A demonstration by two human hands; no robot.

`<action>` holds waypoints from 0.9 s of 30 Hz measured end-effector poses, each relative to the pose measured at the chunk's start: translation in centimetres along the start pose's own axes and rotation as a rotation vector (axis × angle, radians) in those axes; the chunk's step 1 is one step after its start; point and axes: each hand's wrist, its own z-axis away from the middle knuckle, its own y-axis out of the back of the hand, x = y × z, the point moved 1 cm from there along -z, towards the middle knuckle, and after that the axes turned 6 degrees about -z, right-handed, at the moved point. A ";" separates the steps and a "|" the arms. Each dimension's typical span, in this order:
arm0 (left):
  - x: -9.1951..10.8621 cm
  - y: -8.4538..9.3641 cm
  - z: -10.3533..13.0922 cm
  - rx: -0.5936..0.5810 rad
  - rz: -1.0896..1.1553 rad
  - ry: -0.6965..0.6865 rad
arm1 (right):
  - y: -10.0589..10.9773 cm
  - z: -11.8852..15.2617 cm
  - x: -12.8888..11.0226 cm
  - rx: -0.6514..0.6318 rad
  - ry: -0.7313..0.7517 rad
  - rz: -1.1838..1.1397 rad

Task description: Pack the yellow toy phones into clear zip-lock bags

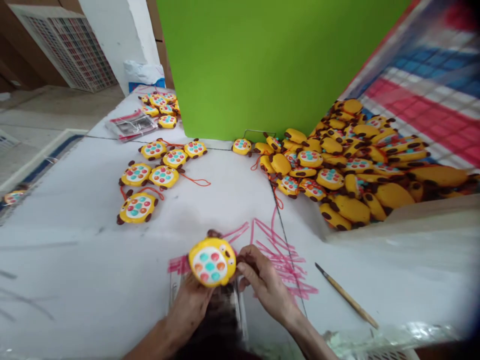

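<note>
My left hand [191, 300] is closed around the underside of a yellow animal-shaped toy [212, 262], which has a white patch with coloured dots, small eyes and brown tips. Its dotted side faces up. At the toy's right edge, my right hand [266, 282] has thumb and fingers pinched together near a dark brown bit; whether that belongs to the toy I cannot tell. Beneath both hands lies a dark flat pad in clear plastic [221, 315], partly covered by my left hand. Several similar toys [138, 206] with orange cords rest on the white table further back on the left.
A large heap of these toys [352, 207] spills from a container on the right. A thin brush [347, 295] lies right of my hands. A green panel [255, 65] stands at the back. Behind on the left are a plastic packet [133, 124] and more toys [167, 121].
</note>
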 end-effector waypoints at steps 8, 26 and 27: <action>2.6 1.5 0.3 -0.038 -0.123 -0.116 | -2.1 0.2 1.7 0.078 0.121 0.335; -0.5 5.5 -0.3 -0.166 0.489 0.837 | -0.2 0.9 1.8 -0.025 0.132 0.467; -0.5 5.2 -0.4 -0.151 0.481 0.837 | -0.1 0.7 1.6 -0.050 0.131 0.493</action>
